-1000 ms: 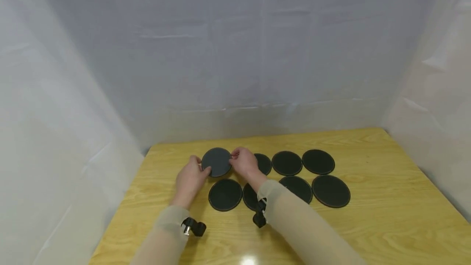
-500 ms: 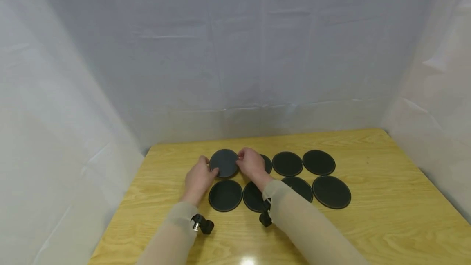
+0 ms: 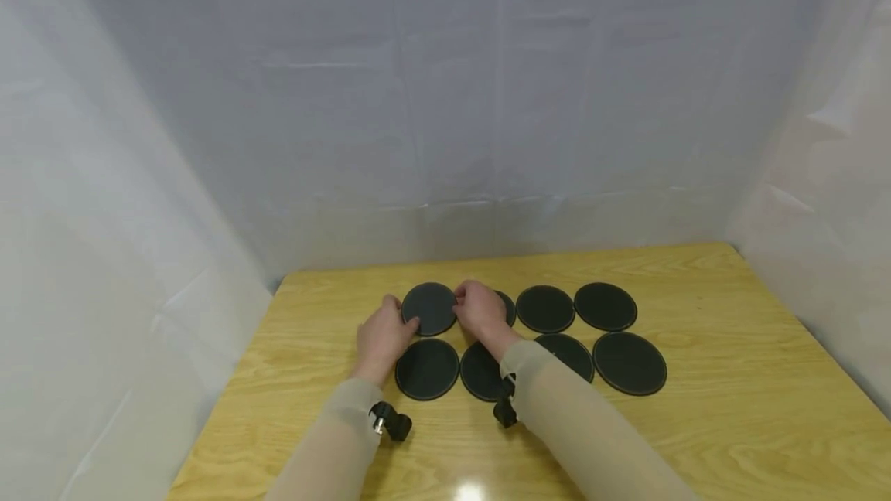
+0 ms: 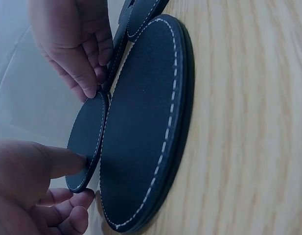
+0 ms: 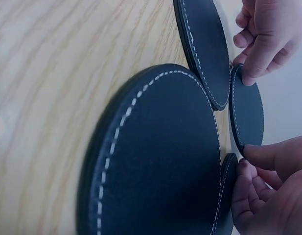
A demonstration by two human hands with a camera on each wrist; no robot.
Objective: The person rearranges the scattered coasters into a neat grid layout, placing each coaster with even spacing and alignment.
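Both hands have carried the coaster (image 3: 429,308) rightward; left hand (image 3: 381,337) and right hand (image 3: 479,308) pinch its edges at the far-left spot. Uneven release could overlap the near coaster (image 3: 427,369).

- The left hand (image 3: 381,335) sits just left of centre in the head view, fingers curled, thumb and fingertips (image 4: 67,161) pinching the left edge of a round dark grey disc (image 3: 429,308).
- The right hand (image 3: 480,309) sits at frame centre, fingertips (image 5: 268,159) pinching the disc's right edge.
- Both forearms, in beige sleeves, rise from the lower edge, converging.
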